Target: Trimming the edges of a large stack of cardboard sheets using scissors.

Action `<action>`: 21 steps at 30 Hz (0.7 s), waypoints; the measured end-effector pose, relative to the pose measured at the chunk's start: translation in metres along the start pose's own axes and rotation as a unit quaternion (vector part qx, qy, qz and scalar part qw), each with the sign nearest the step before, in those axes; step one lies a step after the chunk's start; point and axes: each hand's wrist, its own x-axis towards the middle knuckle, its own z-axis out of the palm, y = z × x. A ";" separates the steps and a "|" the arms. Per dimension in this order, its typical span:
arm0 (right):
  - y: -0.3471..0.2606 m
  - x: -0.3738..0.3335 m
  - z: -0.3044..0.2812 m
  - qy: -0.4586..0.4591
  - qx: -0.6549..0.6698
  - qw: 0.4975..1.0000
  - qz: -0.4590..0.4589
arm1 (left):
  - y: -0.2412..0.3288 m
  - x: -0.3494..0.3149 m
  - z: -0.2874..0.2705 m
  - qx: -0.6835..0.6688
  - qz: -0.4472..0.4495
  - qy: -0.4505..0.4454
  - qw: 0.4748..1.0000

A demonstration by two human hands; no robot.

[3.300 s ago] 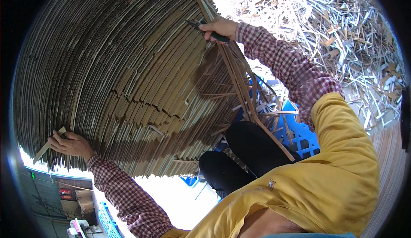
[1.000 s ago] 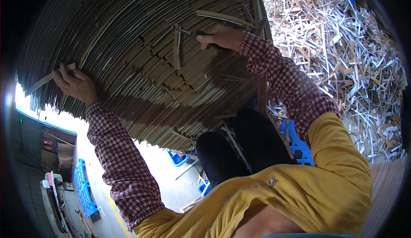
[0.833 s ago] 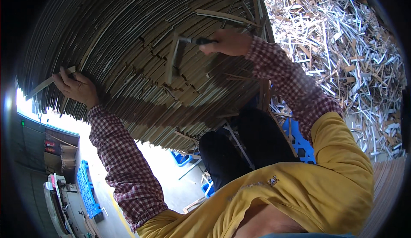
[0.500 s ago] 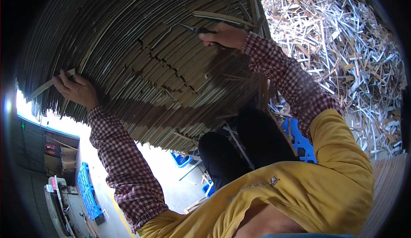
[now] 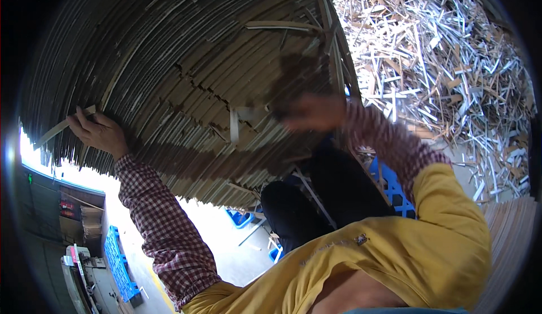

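Most of the tall stack of thin brown cardboard sheets (image 5: 186, 71) looks squared, though several strips jut loose mid-face. Left hand (image 5: 100, 134) curls closed on the stack's edge; right hand (image 5: 313, 112) is a blur beside them, grip unreadable.
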 end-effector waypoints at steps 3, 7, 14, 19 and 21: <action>0.020 0.047 -0.064 0.079 0.024 0.990 0.118 | 0.007 -0.010 0.015 0.008 -0.010 -0.004 1.000; 0.020 0.071 -0.095 0.086 0.089 0.985 0.122 | 0.007 -0.010 0.015 -0.002 0.001 0.005 1.000; 0.004 0.077 -0.096 0.143 0.142 0.968 0.148 | 0.005 -0.008 0.012 -0.005 0.000 0.008 1.000; 0.002 0.078 -0.101 0.124 0.102 0.968 0.192 | 0.006 -0.010 0.010 0.018 -0.007 -0.007 1.000; 0.001 0.078 -0.103 0.111 0.111 0.973 0.171 | 0.004 -0.010 0.010 0.017 -0.007 -0.007 1.000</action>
